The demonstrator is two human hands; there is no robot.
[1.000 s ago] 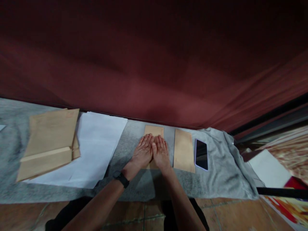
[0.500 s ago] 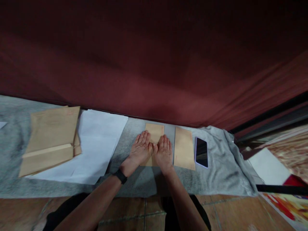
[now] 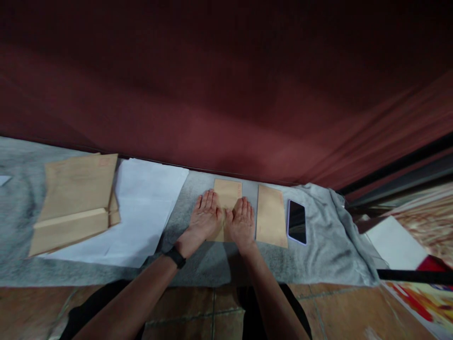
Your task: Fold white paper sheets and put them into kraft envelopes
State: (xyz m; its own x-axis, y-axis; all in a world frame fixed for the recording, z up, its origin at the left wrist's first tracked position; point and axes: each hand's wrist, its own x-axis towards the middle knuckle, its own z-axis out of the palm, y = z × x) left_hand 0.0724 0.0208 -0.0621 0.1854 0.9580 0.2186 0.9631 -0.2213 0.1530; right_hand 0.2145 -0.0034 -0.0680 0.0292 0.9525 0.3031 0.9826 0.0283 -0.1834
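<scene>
A small brown paper envelope point(image 3: 227, 190) lies flat in front of me, partly covered by both hands. My left hand point(image 3: 206, 215) rests flat across its left side with the fingers stretched out, a dark band around the wrist. On its right side my right hand point(image 3: 241, 222) lies flat too, fingers extended. Neither hand grasps anything. Just right of my right hand is a second brown envelope point(image 3: 271, 217), lying flat and untouched.
A phone point(image 3: 296, 222) lies right of the second envelope. Farther left, larger brown envelopes point(image 3: 78, 189) overlap white paper sheets point(image 3: 146, 208). All rest on a grey cloth point(image 3: 325, 241) along a dark red upright surface point(image 3: 212, 118). Tiled floor point(image 3: 191, 307) lies below.
My left hand has slid slightly to the left on the envelope, and the gap between my hands is a little wider. The view has shifted slightly.
</scene>
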